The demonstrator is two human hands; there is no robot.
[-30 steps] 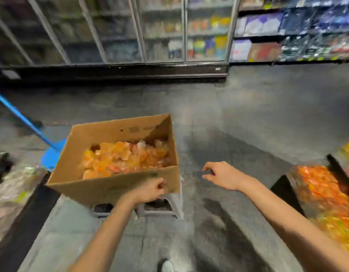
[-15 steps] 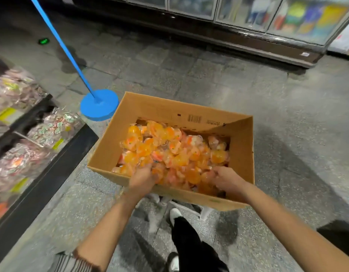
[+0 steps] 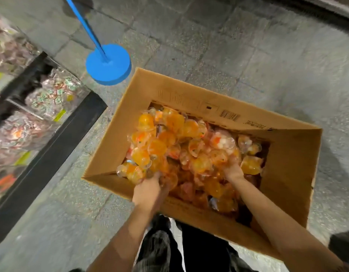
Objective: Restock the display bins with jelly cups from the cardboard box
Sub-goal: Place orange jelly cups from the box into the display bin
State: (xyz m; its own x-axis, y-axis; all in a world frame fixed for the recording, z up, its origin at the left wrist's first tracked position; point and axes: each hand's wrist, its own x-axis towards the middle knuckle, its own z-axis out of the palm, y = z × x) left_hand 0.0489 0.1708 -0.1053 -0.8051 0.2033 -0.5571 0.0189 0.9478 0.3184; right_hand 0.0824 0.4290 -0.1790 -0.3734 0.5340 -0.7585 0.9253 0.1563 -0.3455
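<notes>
An open cardboard box (image 3: 293, 163) sits in front of me, filled with orange and clear jelly cups (image 3: 179, 146). My left hand (image 3: 148, 189) is dug into the cups at the box's near left side, its fingers buried among them. My right hand (image 3: 233, 171) is pushed into the pile near the middle right, fingers hidden under cups. A heap of cups is lifted between both hands. Whether the fingers curl round cups is hidden.
Display bins (image 3: 32, 107) with wrapped sweets and a black frame run along the left. A blue round stand base (image 3: 109, 63) with a blue pole stands on the grey stone floor beyond the box. My dark trousers (image 3: 169, 248) show below the box.
Both hands have pushed deeper into the jelly cups and raised a heap of them. The camera has tilted further down over the box.
</notes>
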